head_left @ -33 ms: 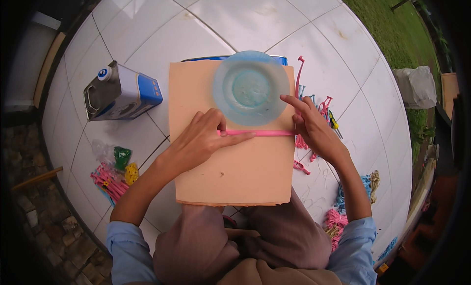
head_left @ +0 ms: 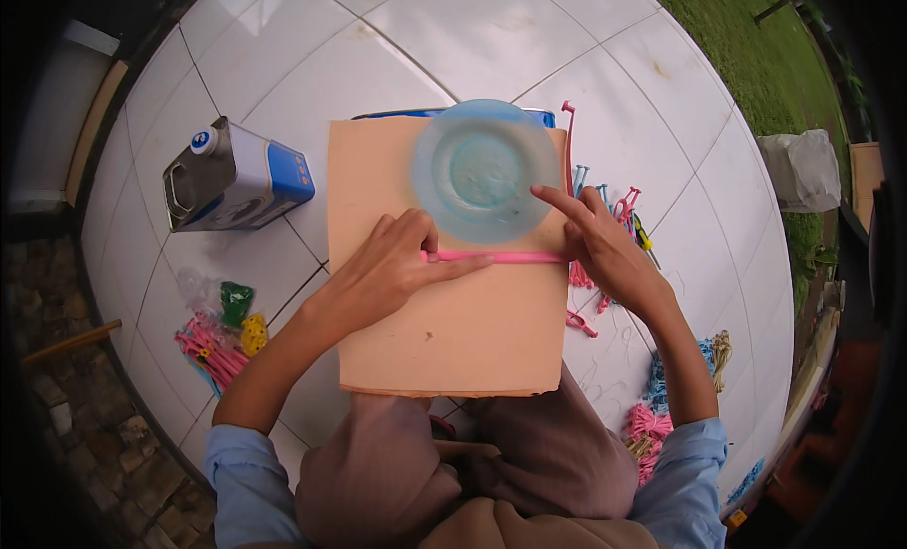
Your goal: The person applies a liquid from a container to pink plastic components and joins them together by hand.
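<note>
Pressing flat, the left hand (head_left: 387, 265) pins one pink strip (head_left: 496, 257) to the single peach board (head_left: 453, 332) on the person's lap, while the right hand (head_left: 605, 251) pinches the strip's far end at the board's right edge. One clear blue dish (head_left: 485, 169) sits just above the strip, near the board's top edge. One metal can (head_left: 231, 178) lies on the white tiled floor (head_left: 378, 58), which stretches open beyond; pink bundles (head_left: 213, 351) lie lower left.

Bare board (head_left: 453, 341) below hands; bowl (head_left: 485, 171) above, can (head_left: 236, 176) leftward
</note>
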`<state>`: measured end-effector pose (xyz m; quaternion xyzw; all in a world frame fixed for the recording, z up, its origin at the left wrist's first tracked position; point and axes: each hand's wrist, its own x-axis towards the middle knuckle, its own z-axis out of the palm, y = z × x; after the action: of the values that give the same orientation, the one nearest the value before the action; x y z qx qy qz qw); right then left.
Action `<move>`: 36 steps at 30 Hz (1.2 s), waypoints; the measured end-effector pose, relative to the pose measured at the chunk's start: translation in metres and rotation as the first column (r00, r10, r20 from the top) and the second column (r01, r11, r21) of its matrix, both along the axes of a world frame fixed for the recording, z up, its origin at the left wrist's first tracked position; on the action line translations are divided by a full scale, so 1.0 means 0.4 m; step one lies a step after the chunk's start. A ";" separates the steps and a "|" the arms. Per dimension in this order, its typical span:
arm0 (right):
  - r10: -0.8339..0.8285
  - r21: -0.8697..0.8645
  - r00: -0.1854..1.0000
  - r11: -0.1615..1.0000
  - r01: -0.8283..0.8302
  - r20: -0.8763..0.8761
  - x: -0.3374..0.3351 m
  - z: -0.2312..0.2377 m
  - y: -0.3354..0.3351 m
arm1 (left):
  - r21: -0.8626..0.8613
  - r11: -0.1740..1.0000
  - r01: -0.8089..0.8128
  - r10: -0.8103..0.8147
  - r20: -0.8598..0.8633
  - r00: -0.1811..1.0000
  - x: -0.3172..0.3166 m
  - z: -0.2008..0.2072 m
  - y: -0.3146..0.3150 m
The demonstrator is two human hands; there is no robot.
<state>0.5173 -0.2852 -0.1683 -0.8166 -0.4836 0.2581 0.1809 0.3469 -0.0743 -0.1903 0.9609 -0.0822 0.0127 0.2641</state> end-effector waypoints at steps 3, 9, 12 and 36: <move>0.065 -0.168 0.997 0.984 -0.057 0.043 0.005 0.022 0.027 | 0.005 1.000 0.015 -0.015 -0.007 1.000 0.003 0.003 0.002; 0.133 -0.198 0.988 0.973 -0.116 0.076 0.016 0.034 0.065 | 0.019 0.998 0.054 -0.054 0.001 0.999 0.001 0.002 0.010; 0.194 -0.176 0.972 0.970 -0.170 0.133 0.021 0.015 0.062 | 0.001 0.998 0.055 -0.055 0.005 0.998 0.001 0.004 0.011; -0.039 0.528 0.814 0.778 -0.340 0.580 0.009 -0.127 -0.051 | 0.166 0.983 0.078 -0.075 -0.024 0.997 -0.001 0.015 -0.009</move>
<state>0.5209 -0.3056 -0.2190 -0.7085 -0.6382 -0.1491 0.2615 0.3464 -0.0779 -0.1845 0.9758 -0.1175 -0.0127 0.1837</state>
